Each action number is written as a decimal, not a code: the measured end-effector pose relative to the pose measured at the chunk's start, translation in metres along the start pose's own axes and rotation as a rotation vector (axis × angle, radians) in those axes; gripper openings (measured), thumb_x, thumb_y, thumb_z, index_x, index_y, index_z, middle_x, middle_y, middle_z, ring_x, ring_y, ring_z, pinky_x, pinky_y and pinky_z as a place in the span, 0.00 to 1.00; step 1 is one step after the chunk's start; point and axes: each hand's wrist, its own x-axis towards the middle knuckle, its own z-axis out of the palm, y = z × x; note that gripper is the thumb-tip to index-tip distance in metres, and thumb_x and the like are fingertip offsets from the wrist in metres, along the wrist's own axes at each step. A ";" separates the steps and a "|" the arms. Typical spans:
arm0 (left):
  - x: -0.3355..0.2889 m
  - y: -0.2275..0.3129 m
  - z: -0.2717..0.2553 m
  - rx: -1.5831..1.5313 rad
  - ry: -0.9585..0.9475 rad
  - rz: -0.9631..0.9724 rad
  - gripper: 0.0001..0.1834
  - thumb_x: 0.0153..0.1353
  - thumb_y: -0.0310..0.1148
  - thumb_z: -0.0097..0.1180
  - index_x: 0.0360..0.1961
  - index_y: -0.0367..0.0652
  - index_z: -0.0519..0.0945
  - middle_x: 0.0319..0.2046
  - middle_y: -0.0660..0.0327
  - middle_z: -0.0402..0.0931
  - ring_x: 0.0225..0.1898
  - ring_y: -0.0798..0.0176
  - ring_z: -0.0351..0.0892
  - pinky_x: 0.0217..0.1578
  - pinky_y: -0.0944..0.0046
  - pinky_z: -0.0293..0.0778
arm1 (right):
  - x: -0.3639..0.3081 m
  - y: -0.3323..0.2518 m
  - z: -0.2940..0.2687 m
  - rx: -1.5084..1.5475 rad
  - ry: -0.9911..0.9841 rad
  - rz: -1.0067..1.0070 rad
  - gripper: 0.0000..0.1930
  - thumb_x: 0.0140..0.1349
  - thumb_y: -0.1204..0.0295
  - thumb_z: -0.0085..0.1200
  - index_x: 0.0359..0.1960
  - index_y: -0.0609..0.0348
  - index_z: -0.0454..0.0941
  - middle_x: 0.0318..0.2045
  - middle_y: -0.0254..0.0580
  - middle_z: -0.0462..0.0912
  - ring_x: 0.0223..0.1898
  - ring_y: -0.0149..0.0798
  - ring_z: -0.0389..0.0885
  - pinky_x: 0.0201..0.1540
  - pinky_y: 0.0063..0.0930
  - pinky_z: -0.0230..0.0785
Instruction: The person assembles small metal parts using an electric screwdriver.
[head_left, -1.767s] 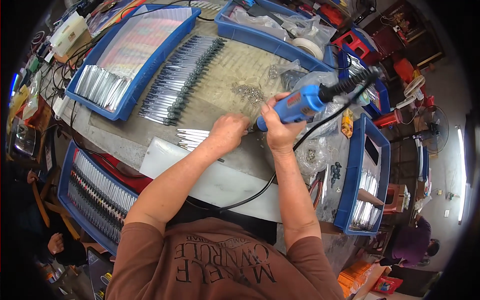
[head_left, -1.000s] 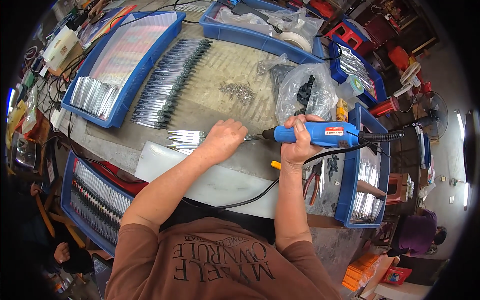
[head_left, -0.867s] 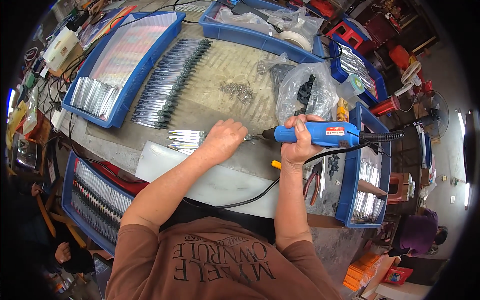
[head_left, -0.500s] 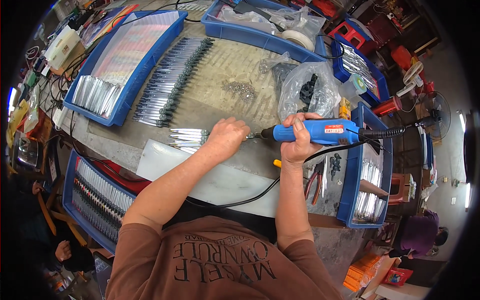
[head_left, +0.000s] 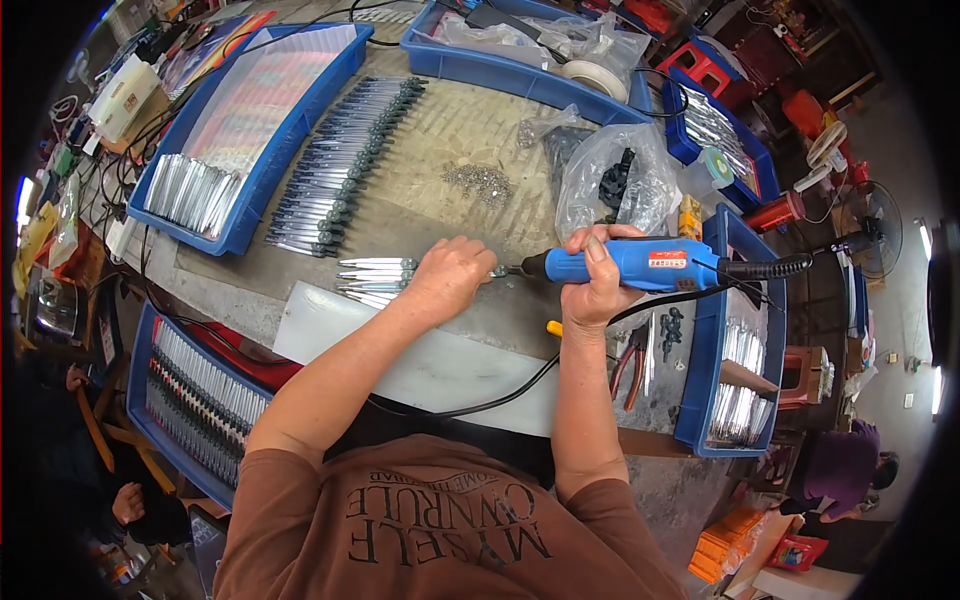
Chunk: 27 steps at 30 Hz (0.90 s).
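Note:
My right hand [head_left: 598,275] is wrapped round a blue electric screwdriver [head_left: 630,264], which lies level with its dark nose toward the left. The fingers of my left hand [head_left: 452,277] are closed on a slim pen-shaped piece, mostly hidden under them; its dark end [head_left: 497,271] shows at the screwdriver's bit. Whether bit and piece touch is too small to tell. Just left of that hand lie several silver slim pieces [head_left: 372,273]. Farther off, a slanting row of clear and dark green pen-shaped pieces [head_left: 345,165] covers the bench, beside a small heap of tiny metal parts [head_left: 480,182].
Blue trays stand around: one with silver pieces [head_left: 235,238] at left, one at right [head_left: 708,400], one at the back [head_left: 480,72]. A clear bag [head_left: 575,195], pliers [head_left: 628,375] and a black cable [head_left: 500,400] lie near my arms. A person in purple [head_left: 840,470] is at far right.

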 end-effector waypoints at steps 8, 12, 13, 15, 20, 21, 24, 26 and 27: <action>-0.004 0.003 -0.006 -0.009 -0.009 0.145 0.07 0.44 0.28 0.56 0.26 0.40 0.73 0.24 0.60 0.69 0.30 0.57 0.69 0.33 0.59 0.66 | 0.005 0.000 -0.010 -0.025 0.024 -0.019 0.18 0.42 0.80 0.48 0.38 0.65 0.61 0.21 0.42 0.67 0.21 0.36 0.69 0.27 0.30 0.66; -0.005 0.011 -0.009 0.175 -0.081 0.211 0.05 0.44 0.27 0.51 0.25 0.40 0.71 0.23 0.59 0.67 0.29 0.58 0.69 0.32 0.60 0.66 | 0.006 0.001 -0.013 -0.017 0.020 -0.004 0.18 0.43 0.80 0.48 0.38 0.64 0.61 0.21 0.42 0.67 0.20 0.36 0.68 0.27 0.30 0.66; -0.004 0.011 -0.009 0.173 -0.082 0.214 0.05 0.44 0.27 0.51 0.25 0.40 0.71 0.23 0.59 0.67 0.29 0.58 0.69 0.32 0.60 0.66 | 0.006 0.000 -0.013 -0.019 0.023 -0.005 0.18 0.43 0.80 0.48 0.38 0.64 0.61 0.21 0.42 0.67 0.20 0.36 0.68 0.27 0.30 0.66; -0.005 0.007 -0.012 0.245 -0.114 0.209 0.05 0.43 0.26 0.48 0.25 0.40 0.70 0.24 0.58 0.67 0.29 0.57 0.69 0.31 0.61 0.67 | 0.006 0.000 -0.013 0.001 0.033 -0.019 0.18 0.43 0.80 0.48 0.39 0.64 0.60 0.22 0.42 0.67 0.21 0.36 0.68 0.27 0.30 0.66; -0.005 -0.008 -0.029 0.284 -0.091 0.140 0.07 0.42 0.25 0.48 0.26 0.40 0.70 0.25 0.57 0.67 0.30 0.56 0.70 0.33 0.60 0.68 | 0.006 0.002 -0.013 -0.014 0.036 -0.009 0.19 0.43 0.80 0.48 0.39 0.64 0.60 0.21 0.42 0.66 0.20 0.36 0.68 0.27 0.30 0.65; -0.004 -0.010 -0.031 0.266 -0.061 0.113 0.06 0.43 0.25 0.48 0.27 0.40 0.70 0.25 0.57 0.67 0.31 0.55 0.70 0.34 0.60 0.68 | 0.006 0.000 -0.013 -0.020 0.029 -0.012 0.19 0.43 0.80 0.48 0.39 0.64 0.60 0.21 0.42 0.66 0.20 0.36 0.68 0.27 0.30 0.65; -0.005 -0.013 -0.029 0.229 -0.042 0.045 0.05 0.46 0.26 0.51 0.26 0.40 0.71 0.26 0.57 0.68 0.32 0.54 0.70 0.33 0.58 0.68 | 0.007 -0.001 -0.014 -0.022 0.025 -0.002 0.19 0.43 0.80 0.47 0.39 0.64 0.60 0.21 0.42 0.66 0.21 0.37 0.68 0.28 0.30 0.66; -0.005 -0.012 -0.026 0.202 -0.032 0.013 0.05 0.47 0.27 0.52 0.26 0.40 0.71 0.26 0.57 0.68 0.32 0.54 0.70 0.33 0.58 0.68 | 0.007 -0.001 -0.015 -0.024 0.026 -0.011 0.19 0.43 0.80 0.47 0.39 0.64 0.60 0.21 0.42 0.66 0.21 0.36 0.68 0.28 0.30 0.66; -0.005 -0.010 -0.023 0.186 -0.038 0.022 0.06 0.44 0.25 0.51 0.26 0.40 0.71 0.27 0.57 0.68 0.33 0.55 0.70 0.34 0.59 0.68 | 0.006 0.000 -0.014 -0.025 0.027 -0.017 0.19 0.42 0.80 0.47 0.39 0.64 0.59 0.21 0.42 0.66 0.21 0.36 0.68 0.28 0.30 0.66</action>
